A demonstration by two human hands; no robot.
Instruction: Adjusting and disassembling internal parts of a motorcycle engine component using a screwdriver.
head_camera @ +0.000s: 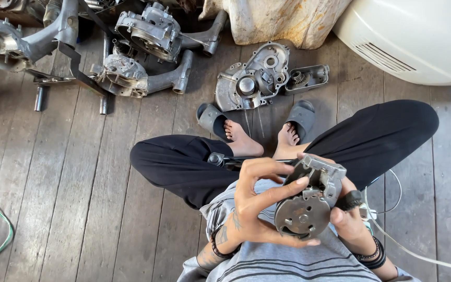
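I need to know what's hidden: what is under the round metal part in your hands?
Under the round metal part, the left hand and right hand cradle it above a striped grey shirt. Its underside and the covered palms cannot be seen.

Engine casings (257, 78) on plank floor (79, 198)

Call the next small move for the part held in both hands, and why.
Probably a small turn of the round metal part to bring another face up. The left hand cups its disc face, fingers spread across it, covering much of it; the right hand holds its far edge. A dark tool lies on the lap, untouched.
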